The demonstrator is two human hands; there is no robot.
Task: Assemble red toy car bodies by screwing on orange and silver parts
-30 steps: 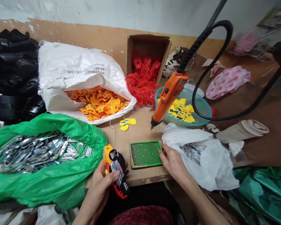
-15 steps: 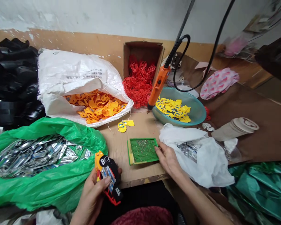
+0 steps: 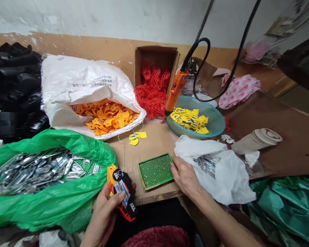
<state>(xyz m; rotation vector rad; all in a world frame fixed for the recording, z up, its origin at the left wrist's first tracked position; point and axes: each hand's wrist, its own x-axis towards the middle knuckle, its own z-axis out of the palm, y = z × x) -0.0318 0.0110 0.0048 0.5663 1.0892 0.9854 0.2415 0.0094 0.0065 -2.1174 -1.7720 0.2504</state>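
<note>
In my left hand (image 3: pixel 106 206) is a toy car (image 3: pixel 123 192) with black, orange, silver-blue and red parts, tilted, my thumb across its side. My right hand (image 3: pixel 184 175) grips the right edge of a shallow green tray (image 3: pixel 144 183) with a grid of holes. Small metal screws (image 3: pixel 161 163) lie in the tray, mostly toward its upper right. Behind the tray, a few yellow pieces (image 3: pixel 137 136) rest on the cardboard. An orange electric screwdriver (image 3: pixel 177 90) hangs above the bench, apart from both hands.
On the left are a green bag (image 3: pixel 54 202) of silver parts, a white sack (image 3: pixel 87 73) of orange pieces and black parts (image 3: pixel 15 82). A box (image 3: pixel 139 65) of red frames stands behind. Rightward are a teal bowl (image 3: pixel 217 123) of yellow pieces, a white bag (image 3: pixel 231 187) and a cup (image 3: pixel 256 140).
The green tray has turned and tilted in my right hand, and the screws have spread toward its upper right. The toy car has shifted slightly right. The hanging screwdriver has swung a little.
</note>
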